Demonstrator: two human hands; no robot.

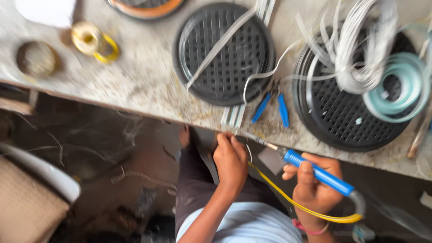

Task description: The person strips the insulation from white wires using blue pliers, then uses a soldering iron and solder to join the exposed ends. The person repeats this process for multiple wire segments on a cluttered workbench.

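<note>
Speckled tabletop (135, 85) lay cluttered; my right hand (315, 186) wrapped the blue soldering iron (317, 172), left hand (231, 162) pinched a thin wire (249, 150); steady tip seemed best.

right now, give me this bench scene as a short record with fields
left hand: left hand pinches something small at the bench edge; what it is cannot be told
right hand: right hand grips a blue-handled soldering iron, tip pointing toward the left hand
cable: yellow wire loops under the right hand
bench: worn bench top
on bench: blue-handled pliers, black round grille, second black grille bearing white wire bundle and pale green coil, yellow tape roll
</note>
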